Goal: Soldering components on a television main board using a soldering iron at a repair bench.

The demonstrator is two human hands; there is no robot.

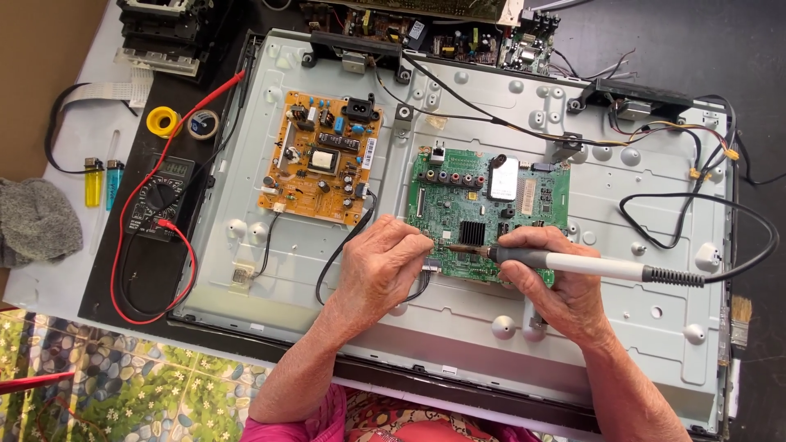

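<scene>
The head camera looked straight down on one large metal back panel [458, 327] of a flat screen, lying across the table. Two circuit boards were mounted on it: one orange-brown board [321, 168] toward the left and one green board [491, 209] near the middle.

The right hand [557, 278] was closed around one soldering iron [565, 262], gripping its grey and white handle like a pen. The iron lay nearly level, its tip pointing left over the lower edge of the green board, and its black cord [737, 209] looped off to the right over the panel.

The left hand [381, 266] rested on the panel at the green board's lower left corner, fingers curled and pinched together at the board edge just beside the iron's tip. Whether they held anything small could not be told. One black cable [348, 241] ran from the orange-brown board down under that hand.

Left of the panel lay one black multimeter [160, 196] with a red lead [123, 270] curving around it. Above it sat two rolls, one yellow tape roll [162, 121] and one darker roll [203, 124]. Two lighters lay side by side further left, one yellow lighter [93, 182] and one blue lighter [113, 182], near a grey cloth [37, 221]. One paintbrush [741, 319] lay at the panel's right edge.
</scene>
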